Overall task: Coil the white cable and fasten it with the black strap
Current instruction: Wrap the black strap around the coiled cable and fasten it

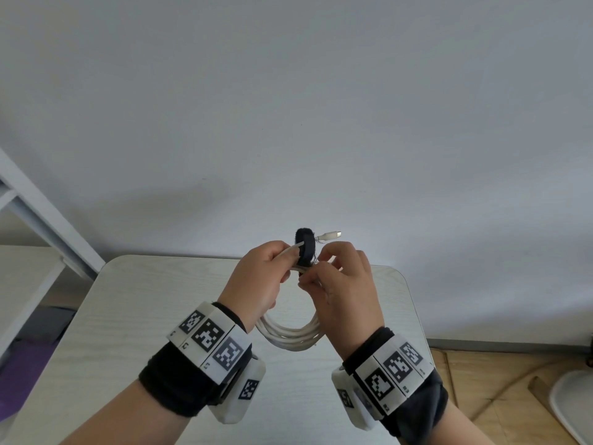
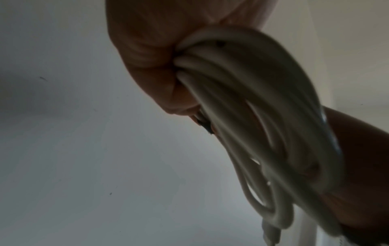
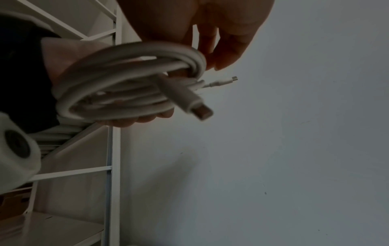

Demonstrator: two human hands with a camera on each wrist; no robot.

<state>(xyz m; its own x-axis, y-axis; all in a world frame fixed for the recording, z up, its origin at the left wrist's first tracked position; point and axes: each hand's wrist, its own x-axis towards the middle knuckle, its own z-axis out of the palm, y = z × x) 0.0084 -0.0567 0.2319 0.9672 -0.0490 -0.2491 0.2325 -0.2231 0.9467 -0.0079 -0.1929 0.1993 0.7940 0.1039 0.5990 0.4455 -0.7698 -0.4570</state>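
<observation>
The white cable [image 1: 290,337] is coiled into several loops and held up above the table. My left hand [image 1: 272,268] grips the top of the bundle in a fist, which the left wrist view shows closely, with the left hand [image 2: 147,58] wrapped round the white cable [image 2: 252,116]. The black strap [image 1: 305,248] is wrapped round the top of the coil between my hands. My right hand [image 1: 337,274] pinches at the strap's lower part with curled fingers. One plug [image 1: 330,235] sticks out to the right behind the strap. In the right wrist view the coil [image 3: 126,86] and the other plug [image 3: 197,106] hang below my right fingers [image 3: 227,41].
A light wooden table [image 1: 128,316] lies under my hands, against a plain white wall [image 1: 321,123]. A white shelf frame [image 1: 38,213] stands at the left. At the right are a wooden floor [image 1: 497,380] and a white object [image 1: 574,403].
</observation>
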